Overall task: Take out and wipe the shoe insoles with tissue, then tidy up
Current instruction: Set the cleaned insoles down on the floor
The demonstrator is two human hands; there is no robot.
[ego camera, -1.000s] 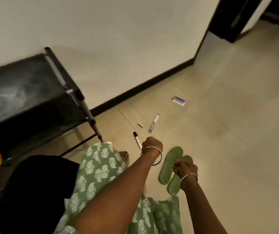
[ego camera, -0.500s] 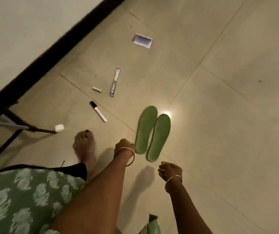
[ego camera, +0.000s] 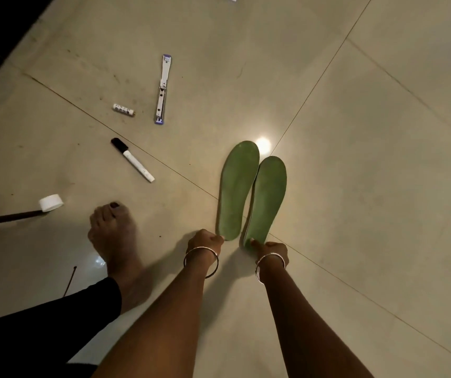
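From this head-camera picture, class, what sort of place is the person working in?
Probably an indoor room at home: a glossy tiled floor, a bare foot, and a stapler and marker lying beside green insoles.

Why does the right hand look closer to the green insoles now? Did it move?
Yes. The right hand went forward to the heel of the right insole, which lies across the same floor tile line. Before, there was bare floor between them.

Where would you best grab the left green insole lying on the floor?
At its narrow heel end, coming from the near side. The left insole lies flat with the heel toward the person, and the left hand already pinches that edge.
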